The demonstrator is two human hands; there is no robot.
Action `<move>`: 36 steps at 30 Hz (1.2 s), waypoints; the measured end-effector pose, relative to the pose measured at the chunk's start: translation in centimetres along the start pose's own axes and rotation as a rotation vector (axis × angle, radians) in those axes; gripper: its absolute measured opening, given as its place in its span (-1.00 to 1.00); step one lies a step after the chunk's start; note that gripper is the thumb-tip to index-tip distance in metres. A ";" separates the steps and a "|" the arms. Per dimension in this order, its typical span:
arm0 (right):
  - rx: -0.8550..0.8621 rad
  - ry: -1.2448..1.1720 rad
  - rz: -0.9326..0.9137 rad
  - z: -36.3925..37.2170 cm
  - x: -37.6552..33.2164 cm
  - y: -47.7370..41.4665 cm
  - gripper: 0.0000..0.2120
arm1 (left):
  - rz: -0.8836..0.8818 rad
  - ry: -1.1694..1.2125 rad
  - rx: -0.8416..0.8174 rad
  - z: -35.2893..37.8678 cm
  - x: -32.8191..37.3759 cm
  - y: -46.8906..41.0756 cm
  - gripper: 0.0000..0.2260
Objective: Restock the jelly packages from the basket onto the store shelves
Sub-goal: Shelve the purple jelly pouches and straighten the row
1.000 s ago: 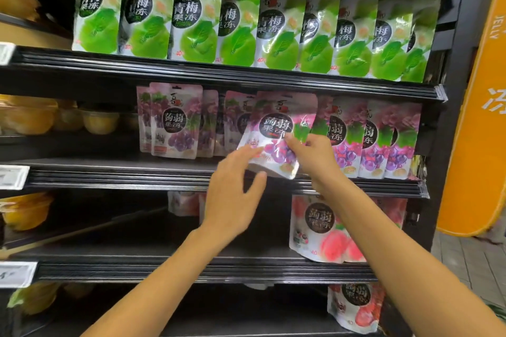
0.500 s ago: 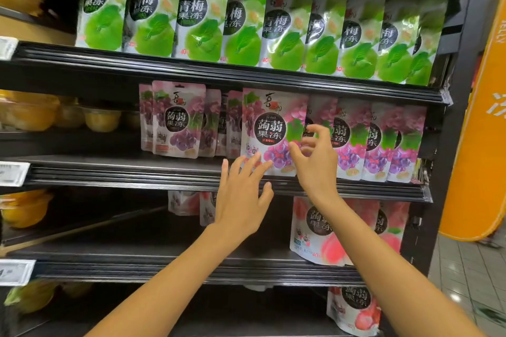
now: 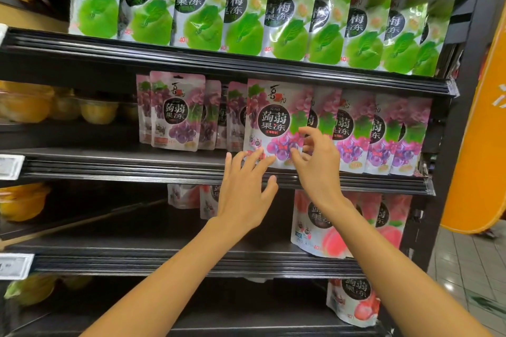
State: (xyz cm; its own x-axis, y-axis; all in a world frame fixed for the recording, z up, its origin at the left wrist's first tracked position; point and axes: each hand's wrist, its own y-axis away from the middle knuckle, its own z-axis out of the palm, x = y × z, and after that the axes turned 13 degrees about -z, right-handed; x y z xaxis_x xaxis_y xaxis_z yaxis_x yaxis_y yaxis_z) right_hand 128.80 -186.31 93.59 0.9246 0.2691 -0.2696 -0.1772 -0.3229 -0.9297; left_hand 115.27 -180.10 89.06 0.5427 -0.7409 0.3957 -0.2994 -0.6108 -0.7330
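A purple grape jelly package stands upright at the front of the middle shelf, among several like it. My left hand is just below it, fingers spread, fingertips touching its bottom edge. My right hand hovers at the package's lower right corner, fingers loosely curled, holding nothing. The basket is out of view.
Green plum jelly packages fill the top shelf. Peach jelly packages stand at the right of the shelf below, strawberry ones lower still. Yellow fruit cups sit at the left. An orange sign stands to the right.
The grape package went from tilted in my right hand to standing upright on the shelf. My right hand let go of it and my left hand's fingers spread out below it.
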 end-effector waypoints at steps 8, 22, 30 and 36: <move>-0.077 0.016 0.054 -0.1 -1.5 2.3 -0.61 | 0.007 0.101 -0.038 -1.0 -0.3 1.2 -0.62; -0.012 -0.235 0.261 3.2 -7.6 14.0 -0.84 | -0.288 0.665 -0.160 -3.3 -7.3 11.8 -0.80; -0.332 -0.228 0.649 7.2 -9.9 33.9 -0.84 | -0.715 0.610 -0.435 -0.1 -19.3 28.8 -0.87; -0.607 -0.239 1.035 8.5 -9.3 50.2 -0.77 | -1.082 0.451 -0.659 2.3 -27.5 45.7 -0.88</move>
State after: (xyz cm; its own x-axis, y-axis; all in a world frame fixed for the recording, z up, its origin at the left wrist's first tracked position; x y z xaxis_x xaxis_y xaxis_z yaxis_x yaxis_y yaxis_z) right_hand 108.42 -197.28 47.32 0.3438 -0.2272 -0.9111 -0.5470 -0.8371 0.0024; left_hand 88.49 -187.00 43.41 0.4790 0.2473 0.8423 -0.2756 -0.8686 0.4118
